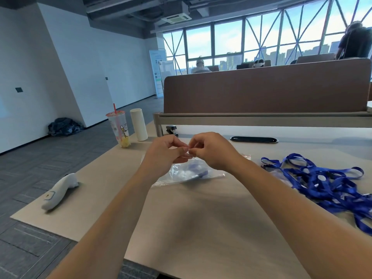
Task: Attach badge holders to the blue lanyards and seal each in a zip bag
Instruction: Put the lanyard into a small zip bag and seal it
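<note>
A clear zip bag (187,175) hangs over the middle of the table, with a bundled blue lanyard showing through it. My left hand (167,151) and my right hand (211,151) meet above it and both pinch the bag's top strip, fingertips almost touching. The bag's lower part rests on the table. A tangled heap of blue lanyards (326,183) lies to the right on the table. A corner of another clear bag with a red strip (246,156) peeks out behind my right wrist.
A white handheld controller (58,192) lies at the table's left edge. At the back left stand a plastic drink cup with a red straw (119,129), a white cylinder bottle (138,124) and a black stapler (172,130). A brown partition (265,91) closes the far side.
</note>
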A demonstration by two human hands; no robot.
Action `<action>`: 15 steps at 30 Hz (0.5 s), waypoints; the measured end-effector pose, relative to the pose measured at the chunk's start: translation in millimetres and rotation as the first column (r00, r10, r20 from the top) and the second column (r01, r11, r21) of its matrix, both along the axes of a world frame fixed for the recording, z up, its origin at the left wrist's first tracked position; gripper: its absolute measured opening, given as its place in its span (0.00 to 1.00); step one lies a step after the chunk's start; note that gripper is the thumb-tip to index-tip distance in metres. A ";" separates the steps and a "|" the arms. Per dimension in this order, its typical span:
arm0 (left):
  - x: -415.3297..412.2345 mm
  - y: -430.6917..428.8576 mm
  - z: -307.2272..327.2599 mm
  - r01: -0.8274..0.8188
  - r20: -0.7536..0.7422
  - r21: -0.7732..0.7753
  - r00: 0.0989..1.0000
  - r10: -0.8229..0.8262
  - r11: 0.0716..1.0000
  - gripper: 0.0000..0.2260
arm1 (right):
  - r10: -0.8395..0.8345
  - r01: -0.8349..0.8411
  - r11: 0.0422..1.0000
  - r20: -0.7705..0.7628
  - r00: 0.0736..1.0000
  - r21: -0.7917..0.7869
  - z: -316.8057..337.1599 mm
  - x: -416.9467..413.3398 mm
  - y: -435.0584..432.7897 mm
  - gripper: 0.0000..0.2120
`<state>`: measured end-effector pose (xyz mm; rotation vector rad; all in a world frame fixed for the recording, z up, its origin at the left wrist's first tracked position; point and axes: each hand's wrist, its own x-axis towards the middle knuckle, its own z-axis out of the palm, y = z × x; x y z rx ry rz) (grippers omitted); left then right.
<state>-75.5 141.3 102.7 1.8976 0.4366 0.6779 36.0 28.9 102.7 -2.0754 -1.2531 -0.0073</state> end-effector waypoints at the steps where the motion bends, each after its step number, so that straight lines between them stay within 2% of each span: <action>1: 0.0 0.5 -0.6 -0.007 -0.008 0.027 1.000 0.007 1.000 0.02 | 0.003 -0.003 1.000 -0.014 1.000 0.000 -0.2 -0.2 -0.5 0.03; 5: 1.0 5.0 -4.0 -0.084 -0.041 0.203 0.995 0.094 0.976 0.02 | 0.016 -0.016 1.000 -0.029 0.999 -0.007 0.1 -1.7 -1.8 0.04; 7: 0.7 8.0 -5.6 -0.117 -0.042 0.242 0.990 0.131 0.963 0.03 | 0.015 -0.015 1.000 -0.027 1.000 -0.021 1.9 -2.3 -3.9 0.05; 15: -4.1 21.0 -9.3 -0.134 -0.020 0.177 0.990 0.140 0.975 0.04 | -0.026 0.033 0.985 0.043 0.999 -0.169 9.4 17.3 -32.5 0.05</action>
